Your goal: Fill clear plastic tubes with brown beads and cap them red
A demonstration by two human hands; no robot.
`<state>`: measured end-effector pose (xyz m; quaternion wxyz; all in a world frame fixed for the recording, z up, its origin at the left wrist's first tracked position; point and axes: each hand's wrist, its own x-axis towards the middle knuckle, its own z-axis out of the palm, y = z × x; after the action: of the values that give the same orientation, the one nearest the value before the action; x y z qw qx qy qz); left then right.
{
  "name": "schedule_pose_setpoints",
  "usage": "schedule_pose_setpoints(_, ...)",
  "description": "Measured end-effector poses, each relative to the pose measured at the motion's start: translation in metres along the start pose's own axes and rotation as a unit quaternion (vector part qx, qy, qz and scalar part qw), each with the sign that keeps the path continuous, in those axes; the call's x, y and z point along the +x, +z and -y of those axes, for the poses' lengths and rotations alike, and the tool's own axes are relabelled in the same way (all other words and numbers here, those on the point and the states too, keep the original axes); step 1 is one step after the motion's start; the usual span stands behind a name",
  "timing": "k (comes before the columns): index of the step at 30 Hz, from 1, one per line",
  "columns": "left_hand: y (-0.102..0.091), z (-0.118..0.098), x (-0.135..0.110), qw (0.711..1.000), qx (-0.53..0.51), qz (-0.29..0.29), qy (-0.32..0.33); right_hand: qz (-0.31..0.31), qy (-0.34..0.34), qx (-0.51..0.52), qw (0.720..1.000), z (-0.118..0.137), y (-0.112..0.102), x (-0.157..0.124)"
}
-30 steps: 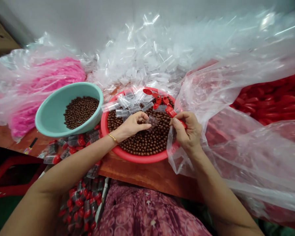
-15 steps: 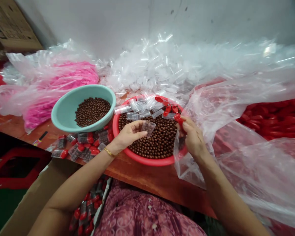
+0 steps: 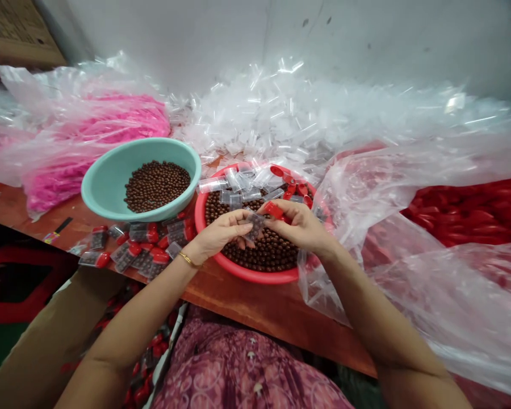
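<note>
Head view: the left hand (image 3: 221, 233) is pinching a small clear tube (image 3: 254, 224) between thumb and fingertips, low over the brown balls (image 3: 272, 253) in the red basin (image 3: 255, 277). The right hand (image 3: 302, 227) is clamping its fingers on a red cap (image 3: 274, 209) just beside the tube; whether the two are touching is hidden. For a clean fit, the tube is probably best held steady and mouth-up while the cap is being squared and pressed straight. Capped tubes (image 3: 140, 250) are lying beside the teal bowl (image 3: 111, 182).
</note>
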<state>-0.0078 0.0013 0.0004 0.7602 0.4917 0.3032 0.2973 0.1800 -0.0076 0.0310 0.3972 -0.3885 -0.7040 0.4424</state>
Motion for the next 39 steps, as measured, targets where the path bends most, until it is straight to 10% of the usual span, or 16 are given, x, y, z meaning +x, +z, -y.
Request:
schedule_pose_setpoints(15,-0.002,-0.001,-0.001,0.999,-0.024,0.033,-0.029,0.106,0.026,0.079,0.991,-0.013,-0.008,0.009)
schedule_pose_setpoints(27,-0.001,0.005,0.003,0.997,-0.018,-0.052,0.052,-0.05,0.231,0.149,0.96,-0.026,-0.012,-0.004)
schedule_pose_setpoints(39,0.001,0.005,0.002,0.998,0.002,-0.036,0.049,-0.066,0.178,-0.042,0.981,-0.022,0.002,-0.014)
